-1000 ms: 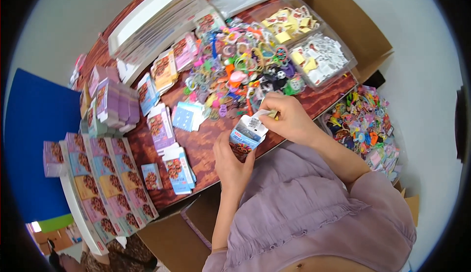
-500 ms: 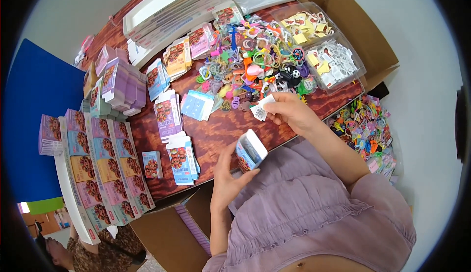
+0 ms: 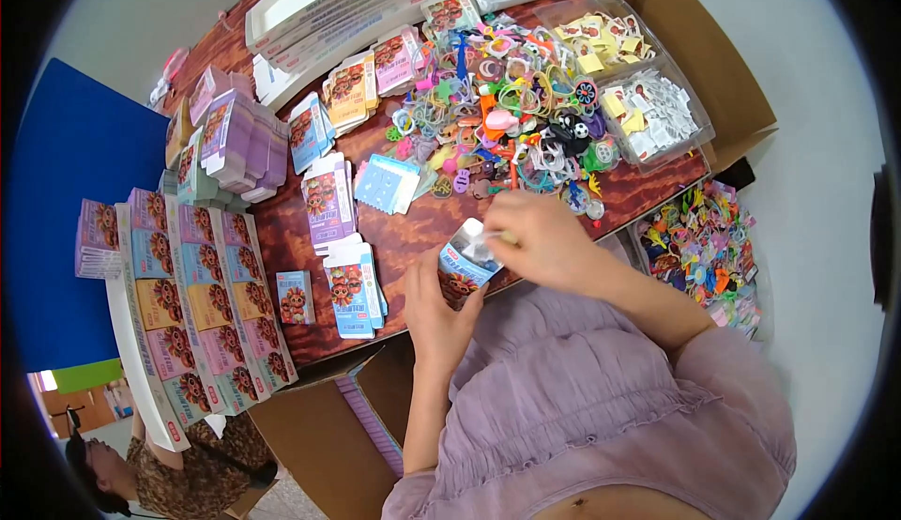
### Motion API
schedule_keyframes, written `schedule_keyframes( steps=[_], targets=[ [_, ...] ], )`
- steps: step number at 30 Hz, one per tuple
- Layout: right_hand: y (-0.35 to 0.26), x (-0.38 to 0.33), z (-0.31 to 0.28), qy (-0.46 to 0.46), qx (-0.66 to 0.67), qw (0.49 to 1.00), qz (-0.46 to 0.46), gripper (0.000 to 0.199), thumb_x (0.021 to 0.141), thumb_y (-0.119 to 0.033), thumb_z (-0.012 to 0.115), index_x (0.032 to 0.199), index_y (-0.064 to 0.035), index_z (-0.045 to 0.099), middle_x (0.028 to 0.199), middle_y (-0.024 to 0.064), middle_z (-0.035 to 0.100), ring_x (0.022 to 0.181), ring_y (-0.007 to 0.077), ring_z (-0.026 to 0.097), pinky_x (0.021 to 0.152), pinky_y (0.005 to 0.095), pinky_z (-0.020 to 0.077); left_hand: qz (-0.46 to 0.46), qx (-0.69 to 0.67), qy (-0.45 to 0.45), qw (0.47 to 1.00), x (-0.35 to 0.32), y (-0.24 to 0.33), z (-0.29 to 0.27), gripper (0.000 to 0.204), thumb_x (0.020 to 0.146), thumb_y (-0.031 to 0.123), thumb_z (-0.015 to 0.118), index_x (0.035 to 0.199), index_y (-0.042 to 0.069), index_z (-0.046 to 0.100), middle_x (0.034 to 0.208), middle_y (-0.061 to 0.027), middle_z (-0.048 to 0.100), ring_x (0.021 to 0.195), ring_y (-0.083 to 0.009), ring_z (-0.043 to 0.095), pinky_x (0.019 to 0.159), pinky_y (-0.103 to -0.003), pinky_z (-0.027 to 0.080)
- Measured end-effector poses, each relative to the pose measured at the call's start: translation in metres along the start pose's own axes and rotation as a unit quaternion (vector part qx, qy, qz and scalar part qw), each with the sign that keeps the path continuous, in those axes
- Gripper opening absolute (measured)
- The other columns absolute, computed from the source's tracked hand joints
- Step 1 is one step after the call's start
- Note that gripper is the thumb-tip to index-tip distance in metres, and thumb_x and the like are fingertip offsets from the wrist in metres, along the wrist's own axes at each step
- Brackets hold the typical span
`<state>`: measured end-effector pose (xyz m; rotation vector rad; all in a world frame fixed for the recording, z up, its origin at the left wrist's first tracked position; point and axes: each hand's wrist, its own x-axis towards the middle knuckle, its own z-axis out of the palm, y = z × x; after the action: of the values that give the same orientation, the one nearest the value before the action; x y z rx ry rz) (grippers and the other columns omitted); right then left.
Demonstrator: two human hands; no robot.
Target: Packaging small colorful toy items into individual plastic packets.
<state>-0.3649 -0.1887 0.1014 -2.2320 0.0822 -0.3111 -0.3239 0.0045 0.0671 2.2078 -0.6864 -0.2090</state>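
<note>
Near the table's front edge, my left hand [image 3: 435,317] wraps round a small blue cardboard box [image 3: 458,277] printed with a cartoon figure, its top open. Over that opening, my right hand [image 3: 544,239] has its fingers pinched on a small white slip [image 3: 481,247], partly inside the box. The slip is blurred and half hidden by the fingers. To the left lie flat blue cartons [image 3: 351,297], flat purple cartons [image 3: 328,208] and light-blue scalloped cards [image 3: 386,182]. Beyond my right hand spreads a heap of colourful elastic bands and charms [image 3: 507,112].
Clear trays of yellow [image 3: 603,39] and white paper pieces [image 3: 655,110] stand far right beside a large carton [image 3: 718,74]. Filled display trays [image 3: 202,304] overhang the left edge. A bag of trinkets [image 3: 699,257] sits below right. Another person [image 3: 178,473] is at lower left.
My right hand has moved left and down, bringing the white slip to the box opening. My left hand has tipped the box more upright and shifted slightly.
</note>
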Motion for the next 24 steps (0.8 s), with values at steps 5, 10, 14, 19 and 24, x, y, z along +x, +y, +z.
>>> schedule_keyframes(
  steps=[5,10,14,19,24],
  targets=[
    [-0.004,0.007,0.014,-0.08,-0.114,0.987,-0.074,0.012,0.081,-0.011,0.065,0.092,-0.0062,0.065,0.088,0.0121,0.062,0.086,0.0316,0.063,0.072,0.0427,0.0502,0.036,0.014,0.036,0.999,-0.002,-0.005,0.011,0.073,0.067,0.006,0.082,0.13,0.001,0.046,0.119,-0.0205,0.054,0.109,-0.0399,0.053,0.093,-0.045,0.044],
    [-0.011,0.012,0.012,-0.093,-0.033,0.995,-0.019,0.019,0.082,-0.01,0.065,0.101,-0.0077,0.064,0.091,0.0114,0.064,0.09,0.0319,0.064,0.071,0.0429,0.05,0.004,-0.025,0.063,0.998,-0.003,-0.012,0.012,0.074,0.068,0.005,0.081,0.132,0.0,0.045,0.121,-0.0209,0.053,0.112,-0.0398,0.052,0.095,-0.045,0.044],
    [-0.013,0.009,0.014,-0.066,-0.058,0.993,-0.073,0.012,0.083,-0.008,0.065,0.095,-0.0068,0.065,0.09,0.0083,0.063,0.082,0.0289,0.062,0.067,0.0403,0.0496,-0.011,-0.089,0.091,0.992,-0.003,-0.023,0.027,0.073,0.068,0.005,0.081,0.131,-0.001,0.044,0.121,-0.0212,0.052,0.112,-0.0379,0.054,0.093,-0.043,0.046],
    [-0.014,0.005,0.02,0.003,-0.032,0.994,-0.103,0.008,0.081,-0.007,0.067,0.089,-0.0065,0.066,0.089,0.0046,0.062,0.082,0.0254,0.06,0.066,0.0368,0.0494,-0.072,-0.172,0.122,0.975,-0.004,-0.024,0.032,0.074,0.068,0.006,0.082,0.13,-0.002,0.043,0.12,-0.0214,0.052,0.109,-0.0374,0.056,0.09,-0.043,0.048],
    [-0.016,0.004,0.032,0.085,-0.038,0.985,-0.143,0.022,0.076,-0.006,0.072,0.097,-0.0051,0.067,0.1,0.0077,0.063,0.095,0.025,0.058,0.069,0.0361,0.0505,-0.037,-0.109,0.151,0.982,-0.004,-0.035,0.036,0.079,0.068,0.012,0.086,0.131,-0.003,0.041,0.119,-0.0217,0.053,0.107,-0.0364,0.058,0.086,-0.042,0.05]
  ],
)
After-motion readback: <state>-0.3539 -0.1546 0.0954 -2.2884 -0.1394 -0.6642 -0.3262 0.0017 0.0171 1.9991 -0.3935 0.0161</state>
